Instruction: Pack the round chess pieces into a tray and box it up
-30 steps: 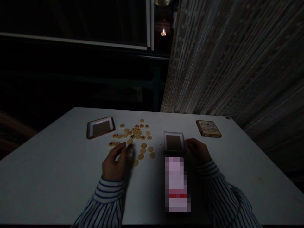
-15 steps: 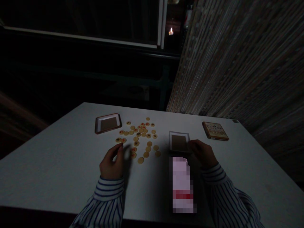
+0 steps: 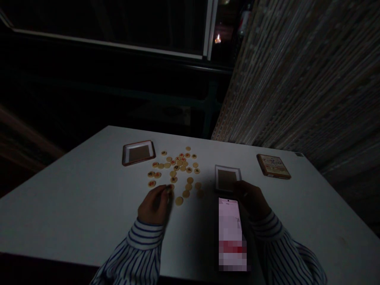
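My left hand [image 3: 152,205] is pinched at the near side of the scattered xiangqi pieces [image 3: 179,201], round wooden discs, several with red or black characters. Its thumb and forefinger close on the edge of one xiangqi piece, mostly covered by the fingers. Another disc with a red character [image 3: 171,187] lies right by the fingertips. My right hand [image 3: 251,198] is curled at the near right corner of a shallow pale tray [image 3: 217,178]. Whatever its fingers hold is too dark to make out. Just below, a lit phone [image 3: 230,213] lies beside that hand.
A brown-rimmed open box lid [image 3: 124,158] lies at the back left of the white table [image 3: 89,206]. A flat printed box [image 3: 273,166] is at the right. Beyond the table hangs a string curtain [image 3: 285,71], near a window frame.
My left hand has shifted right to another xiangqi piece, and a red-marked disc now shows where its fingers were. My right hand has moved slightly nearer me. The view has turned a little left.
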`<state>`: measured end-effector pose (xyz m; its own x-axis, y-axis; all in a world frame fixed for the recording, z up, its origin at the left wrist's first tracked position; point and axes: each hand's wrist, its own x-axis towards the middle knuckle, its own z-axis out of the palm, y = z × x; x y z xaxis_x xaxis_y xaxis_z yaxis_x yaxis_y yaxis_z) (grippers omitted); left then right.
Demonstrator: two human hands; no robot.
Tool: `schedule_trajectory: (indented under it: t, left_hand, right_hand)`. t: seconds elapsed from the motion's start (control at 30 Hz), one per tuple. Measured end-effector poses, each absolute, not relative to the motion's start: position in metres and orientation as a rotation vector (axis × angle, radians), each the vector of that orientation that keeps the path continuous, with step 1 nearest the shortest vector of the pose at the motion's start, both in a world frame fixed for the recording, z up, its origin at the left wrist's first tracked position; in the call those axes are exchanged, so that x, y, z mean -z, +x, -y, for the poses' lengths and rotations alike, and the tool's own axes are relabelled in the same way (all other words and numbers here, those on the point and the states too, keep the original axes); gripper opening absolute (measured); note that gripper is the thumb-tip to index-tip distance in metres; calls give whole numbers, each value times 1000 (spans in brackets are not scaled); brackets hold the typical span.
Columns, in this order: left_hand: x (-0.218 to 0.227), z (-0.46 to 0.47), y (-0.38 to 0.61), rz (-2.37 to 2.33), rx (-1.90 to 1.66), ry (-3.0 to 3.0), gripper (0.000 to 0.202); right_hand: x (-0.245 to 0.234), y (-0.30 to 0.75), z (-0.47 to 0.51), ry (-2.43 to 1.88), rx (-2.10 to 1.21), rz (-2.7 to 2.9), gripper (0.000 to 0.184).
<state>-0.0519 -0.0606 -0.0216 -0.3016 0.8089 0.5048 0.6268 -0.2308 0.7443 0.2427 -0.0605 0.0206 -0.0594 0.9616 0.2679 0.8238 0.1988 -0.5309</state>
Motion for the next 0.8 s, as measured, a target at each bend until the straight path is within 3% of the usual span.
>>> schedule_trajectory:
  t: [0.23,0.53,0.8]
  left_hand:
    - [15,60,-48,-1691,-1606,1973,20]
    - [-29,20,-19,-1493,-1172,2337,26]
    - [-2,6,-20,-1550,-1109,2327,27]
  right_hand:
    - [-19,232,58,-1760,-339,2028,20]
    - [-26,216,52,-1681,-156,2346,21]
    - [-31,208,54,-1503,-204,2361,17]
